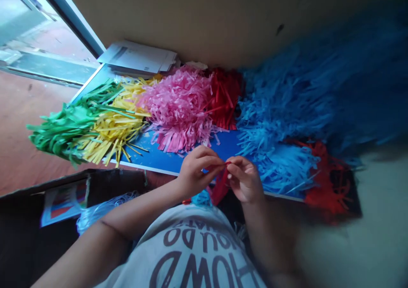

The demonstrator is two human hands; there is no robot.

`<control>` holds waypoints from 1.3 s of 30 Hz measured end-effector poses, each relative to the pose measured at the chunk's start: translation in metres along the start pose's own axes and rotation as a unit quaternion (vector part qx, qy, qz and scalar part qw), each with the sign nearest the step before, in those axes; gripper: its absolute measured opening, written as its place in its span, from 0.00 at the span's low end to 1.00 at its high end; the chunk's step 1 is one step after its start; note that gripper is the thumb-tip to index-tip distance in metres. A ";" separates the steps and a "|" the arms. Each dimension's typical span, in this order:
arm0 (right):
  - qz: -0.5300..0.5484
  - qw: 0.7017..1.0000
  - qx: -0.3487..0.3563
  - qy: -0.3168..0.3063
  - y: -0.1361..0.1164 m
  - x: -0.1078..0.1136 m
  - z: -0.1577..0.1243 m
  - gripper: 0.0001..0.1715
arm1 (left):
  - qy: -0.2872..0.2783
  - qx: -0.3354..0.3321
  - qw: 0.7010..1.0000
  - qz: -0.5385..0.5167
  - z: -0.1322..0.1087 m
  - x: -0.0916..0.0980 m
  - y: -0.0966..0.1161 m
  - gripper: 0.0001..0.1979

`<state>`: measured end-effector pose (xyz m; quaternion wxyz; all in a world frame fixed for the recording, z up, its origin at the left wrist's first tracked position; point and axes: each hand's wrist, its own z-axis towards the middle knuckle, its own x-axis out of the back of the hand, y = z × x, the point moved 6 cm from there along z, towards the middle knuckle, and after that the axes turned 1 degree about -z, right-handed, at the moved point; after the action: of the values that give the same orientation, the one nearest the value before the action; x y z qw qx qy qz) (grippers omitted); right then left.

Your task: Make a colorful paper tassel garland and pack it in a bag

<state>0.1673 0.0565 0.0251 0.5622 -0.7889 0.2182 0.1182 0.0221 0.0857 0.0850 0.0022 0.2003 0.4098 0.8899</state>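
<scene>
Blue surface [231, 141] bearing fringed bundles [181, 97].
Left hand [201, 169] and right hand [246, 179] pinch a red strip [220, 187]; keep the pull gentle, even.

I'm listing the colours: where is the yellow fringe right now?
In the head view, the yellow fringe lies left of centre on the blue table, between the green fringe and the pink fringe.

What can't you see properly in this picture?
All in the head view:
- Red piece: partly hidden by the left hand and right hand.
- Blue fringe: blurred towards the right edge.
- White sheets: print too small to read.
- Shirt: cut off by the bottom edge.
</scene>
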 end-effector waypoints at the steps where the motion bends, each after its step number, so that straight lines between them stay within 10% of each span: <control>1: 0.007 1.000 -0.003 0.008 0.002 0.000 0.000 0.19 | 0.007 0.016 1.000 -0.011 -0.001 -0.001 0.000 0.04; 15: -0.195 0.957 0.210 0.044 -0.015 0.003 0.021 0.07 | 0.027 0.061 0.998 -0.015 -0.005 -0.002 -0.026 0.04; 18: -0.362 0.895 0.237 0.109 -0.034 0.036 0.072 0.12 | 0.043 0.244 0.959 -0.136 -0.007 0.001 -0.050 0.09; 23: -0.717 0.654 0.214 0.109 -0.047 0.063 0.160 0.14 | 0.076 0.439 0.788 -0.426 -0.019 -0.016 -0.068 0.18; 26: -0.760 0.618 0.177 0.099 -0.047 0.063 0.174 0.13 | 0.061 0.469 0.756 -0.452 -0.024 -0.024 -0.068 0.21; 31: -0.718 0.648 0.228 0.111 -0.068 0.052 0.133 0.14 | 0.012 0.452 0.780 -0.432 -0.028 -0.025 -0.063 0.23; 36: -0.372 0.891 0.256 0.053 -0.051 0.038 0.054 0.08 | -0.029 0.381 0.871 -0.309 -0.024 -0.023 -0.057 0.20; 39: -0.195 0.963 0.173 0.060 -0.013 0.032 0.022 0.09 | -0.042 0.314 0.926 -0.206 -0.019 -0.024 -0.050 0.16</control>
<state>0.2035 0.0743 0.0148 0.6881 -0.7125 0.1107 -0.0812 0.0294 0.1010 0.0292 0.1393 0.1391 0.7003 0.6862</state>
